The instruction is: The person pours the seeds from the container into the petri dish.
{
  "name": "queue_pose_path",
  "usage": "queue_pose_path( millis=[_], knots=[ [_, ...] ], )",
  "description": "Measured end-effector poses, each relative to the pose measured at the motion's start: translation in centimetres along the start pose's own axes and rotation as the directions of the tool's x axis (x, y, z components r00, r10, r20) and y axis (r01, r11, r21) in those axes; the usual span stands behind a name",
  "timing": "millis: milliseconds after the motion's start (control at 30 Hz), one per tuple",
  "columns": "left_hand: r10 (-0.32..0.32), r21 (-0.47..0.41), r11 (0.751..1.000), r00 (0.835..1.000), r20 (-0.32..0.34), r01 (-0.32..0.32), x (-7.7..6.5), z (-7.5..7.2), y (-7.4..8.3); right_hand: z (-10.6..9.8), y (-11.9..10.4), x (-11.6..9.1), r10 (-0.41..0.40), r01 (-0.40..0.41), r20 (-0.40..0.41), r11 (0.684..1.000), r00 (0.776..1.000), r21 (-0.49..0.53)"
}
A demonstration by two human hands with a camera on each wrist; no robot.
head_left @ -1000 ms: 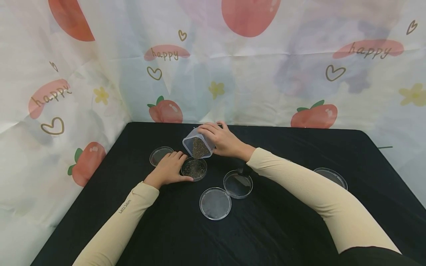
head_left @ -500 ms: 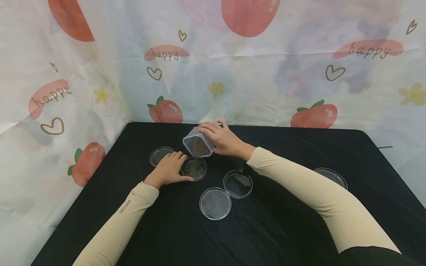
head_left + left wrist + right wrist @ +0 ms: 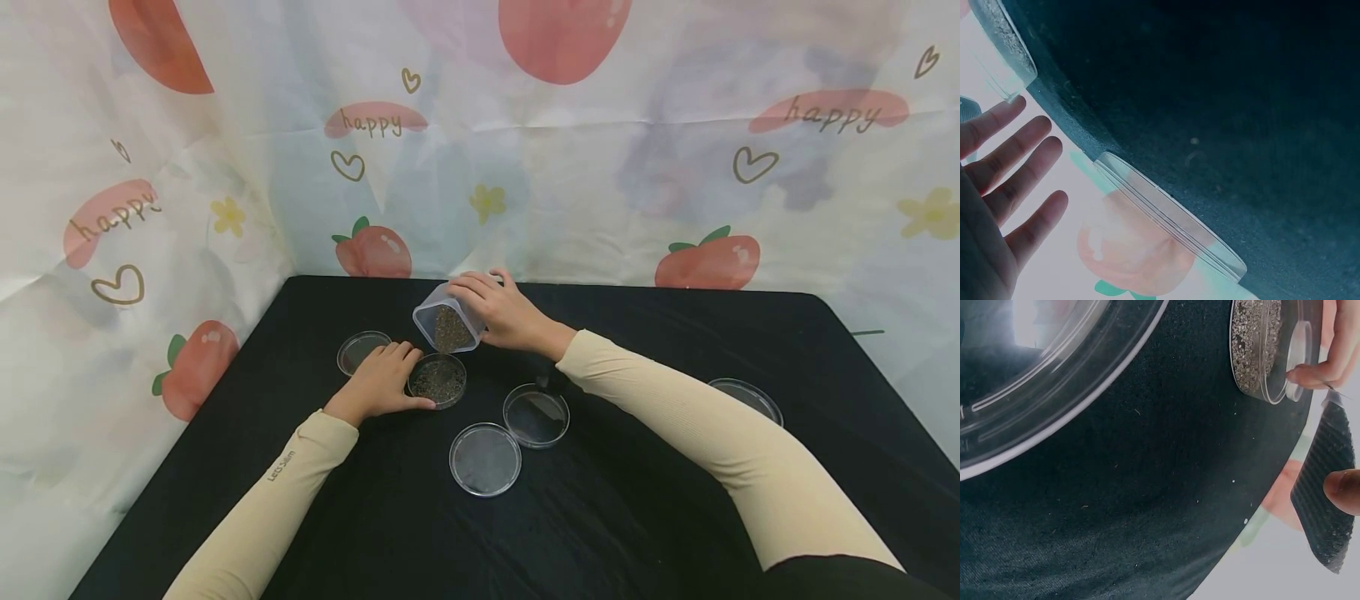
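Observation:
My right hand [image 3: 513, 312] grips a translucent plastic container [image 3: 422, 317] tilted so its mouth points down and toward me. Grey-brown grains [image 3: 452, 329] lie heaped inside, reaching its lower lip. Directly beneath that lip stands a clear petri dish [image 3: 437, 404], its floor covered with the same grains. The left hand [image 3: 375, 379] holds this dish from the left, thumb at the near side and index finger at the far side. In the left wrist view, the other fingers [image 3: 1047, 147] are spread off the dish. Right wrist view: grains [image 3: 1249, 344] show through the dish's wall.
Behind the left hand lies another clear dish [image 3: 360, 350]. Two more, a near dish [image 3: 485, 460] and a touching dish [image 3: 536, 417], sit at center. A further dish [image 3: 750, 400] is partly behind the right sleeve. Black cloth [image 3: 600, 517] covers the table; a printed curtain [image 3: 585, 192] hangs behind.
The right hand and the container have risen very slightly. The left hand and the dish it holds stay in place.

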State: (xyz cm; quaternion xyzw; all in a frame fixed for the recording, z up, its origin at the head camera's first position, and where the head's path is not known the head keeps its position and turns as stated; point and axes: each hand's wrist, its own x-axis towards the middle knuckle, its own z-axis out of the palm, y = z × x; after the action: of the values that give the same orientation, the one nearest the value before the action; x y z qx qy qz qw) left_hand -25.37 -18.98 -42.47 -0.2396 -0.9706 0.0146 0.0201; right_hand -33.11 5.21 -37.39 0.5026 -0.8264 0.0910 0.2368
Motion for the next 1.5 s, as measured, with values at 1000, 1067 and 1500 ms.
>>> queue_pose_path(
  millis=[1000, 1067, 1500],
  knots=[
    [0.012, 0.008, 1.000, 1.000, -0.022, -0.011, -0.09, -0.17, 0.04, 0.46, -0.04, 0.29, -0.014, 0.014, 0.005, 1.000, 1.000, -0.006],
    [0.011, 0.008, 1.000, 1.000, -0.019, -0.010, -0.04, -0.14, 0.03, 0.40, 0.00, 0.29, -0.014, 0.014, 0.007, 1.000, 1.000, -0.009],
    [0.011, -0.006, 1.000, 1.000, -0.016, -0.011, -0.05, -0.10, -0.04, 0.25, 0.28, -0.04, 0.002, -0.001, 0.010, 1.000, 1.000, -0.009]
  ],
)
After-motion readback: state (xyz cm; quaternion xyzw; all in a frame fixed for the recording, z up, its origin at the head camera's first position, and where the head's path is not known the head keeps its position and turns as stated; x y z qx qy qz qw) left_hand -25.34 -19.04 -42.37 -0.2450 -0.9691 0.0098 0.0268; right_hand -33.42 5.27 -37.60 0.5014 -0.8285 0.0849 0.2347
